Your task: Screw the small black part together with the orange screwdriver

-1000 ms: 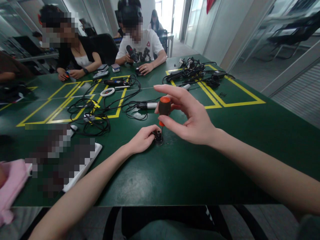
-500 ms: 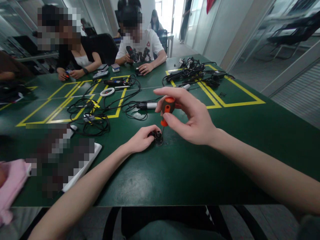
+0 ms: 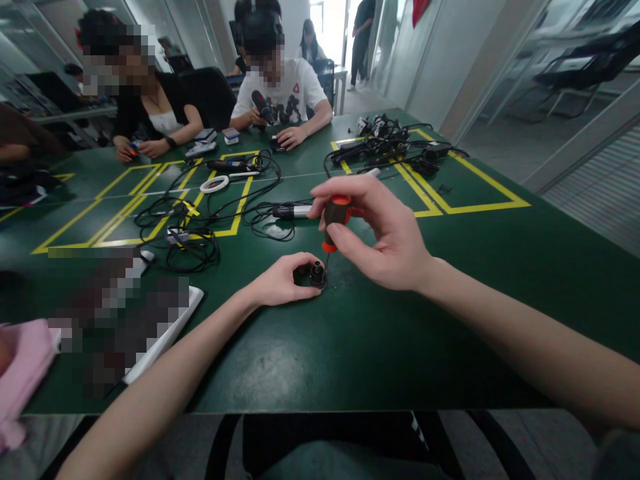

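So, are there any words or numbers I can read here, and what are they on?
No words or numbers can be read.
White T-shirt across the green table: red triangle sign and black print, no legible letters.
Orange and black screwdriver in the right hand: no label shows.
Small black round part in the left hand: nothing readable.
Flat white device: blurred out.

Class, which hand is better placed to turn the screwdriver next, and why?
Likely right: the right hand grips the screwdriver, tip down on the small black part; the left hand steadies that part.
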Demonstrator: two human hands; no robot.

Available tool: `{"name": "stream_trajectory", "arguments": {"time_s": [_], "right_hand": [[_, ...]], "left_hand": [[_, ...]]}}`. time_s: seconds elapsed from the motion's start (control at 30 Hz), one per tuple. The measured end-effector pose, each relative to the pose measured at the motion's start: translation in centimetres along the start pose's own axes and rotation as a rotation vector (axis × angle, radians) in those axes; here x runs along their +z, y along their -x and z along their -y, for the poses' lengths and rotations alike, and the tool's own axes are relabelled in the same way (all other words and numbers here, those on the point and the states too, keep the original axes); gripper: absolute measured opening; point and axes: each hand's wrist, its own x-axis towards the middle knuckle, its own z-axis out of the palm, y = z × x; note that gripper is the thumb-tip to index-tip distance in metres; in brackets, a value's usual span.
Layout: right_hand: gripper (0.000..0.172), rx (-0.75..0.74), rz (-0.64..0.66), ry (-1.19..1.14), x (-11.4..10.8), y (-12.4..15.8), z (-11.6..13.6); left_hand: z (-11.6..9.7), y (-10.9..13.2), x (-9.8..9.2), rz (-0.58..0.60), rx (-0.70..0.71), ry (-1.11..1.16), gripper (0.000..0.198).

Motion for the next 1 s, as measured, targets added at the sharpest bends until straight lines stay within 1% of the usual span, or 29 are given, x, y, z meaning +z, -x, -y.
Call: {"name": "stream_trajectory", "arguments": {"time_s": [0.1, 0.17, 0.27, 0.33, 0.4, 0.47, 0.53, 0.6, 0.67, 0.73, 0.87, 0.93, 1.0], "right_hand": [[0.026, -0.043, 0.004, 0.048, -0.12, -0.12, -0.22], [0.023, -0.072, -0.018, 0.102, -0.2, -0.25, -0.26], [0.029, -0.076, -0.025, 0.143, -0.2, -0.26, -0.15], [0.039, -0.032, -0.022, 0.103, -0.1, -0.11, -0.09], [0.044, 0.007, -0.018, 0.039, 0.04, 0.1, -0.14], [0.039, 0.016, -0.019, 0.006, 0.15, 0.24, -0.29], [0.029, 0.011, -0.034, 0.01, 0.21, 0.23, -0.49], [0.022, -0.006, -0.068, 0.031, 0.18, 0.09, -0.63], [0.019, -0.032, -0.091, 0.056, 0.07, -0.09, -0.67], [0.02, -0.037, -0.095, 0.074, -0.08, -0.21, -0.61], [0.036, 0.026, -0.071, 0.029, -0.22, -0.1, -0.54], [0.034, 0.036, -0.051, -0.004, -0.18, 0.02, -0.69], [0.026, 0.032, -0.04, -0.002, -0.09, 0.09, -0.94]], "left_hand": [[0.22, -0.12, 0.15, -0.023, 0.042, -0.013, 0.03], [0.26, -0.19, 0.19, -0.03, 0.072, -0.021, 0.027], [0.17, -0.23, 0.21, -0.028, 0.102, -0.027, 0.024], [0.12, -0.21, 0.24, -0.032, 0.1, -0.028, 0.023], [0.11, -0.16, 0.29, -0.046, 0.072, -0.032, 0.028], [0.16, -0.12, 0.34, -0.064, 0.036, -0.045, 0.035], [0.24, -0.1, 0.4, -0.075, 0.018, -0.062, 0.04], [0.32, -0.11, 0.46, -0.081, 0.017, -0.08, 0.039], [0.37, -0.11, 0.52, -0.084, 0.021, -0.096, 0.037], [0.38, -0.11, 0.57, -0.08, 0.029, -0.103, 0.034], [0.35, -0.06, 0.59, -0.076, 0.044, -0.106, 0.034], [0.38, -0.03, 0.58, -0.072, 0.043, -0.116, 0.035], [0.47, -0.01, 0.58, -0.066, 0.049, -0.131, 0.036]]}}
